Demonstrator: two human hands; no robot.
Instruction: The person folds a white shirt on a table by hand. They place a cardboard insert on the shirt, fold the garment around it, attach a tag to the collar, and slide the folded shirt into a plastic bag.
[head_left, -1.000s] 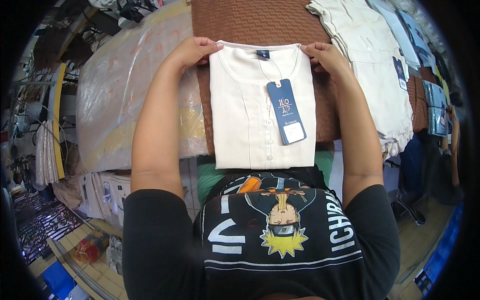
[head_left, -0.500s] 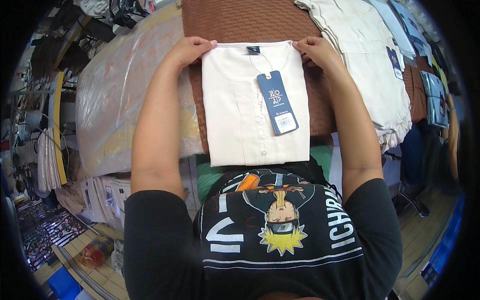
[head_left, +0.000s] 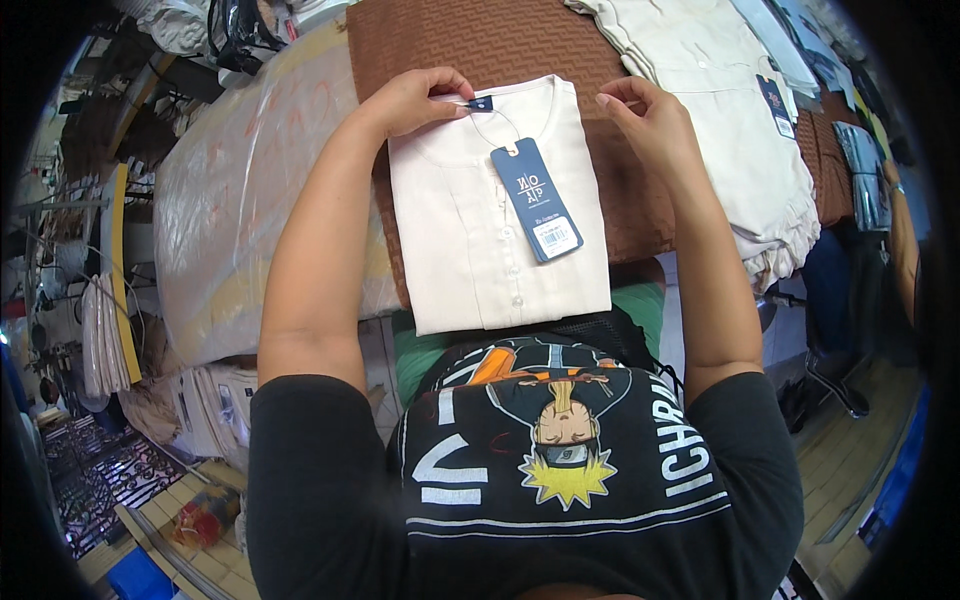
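Folded cream shirt [head_left: 480, 230], soft, light: left hand [head_left: 415, 100] pinches collar; right hand [head_left: 650, 120] loosely curled, far-right corner.

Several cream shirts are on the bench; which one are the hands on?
The folded cream shirt lying alone on the brown cloth, a blue hang tag across its front. The left hand touches its collar, the right hand its shoulder. The others are stacked to the right.
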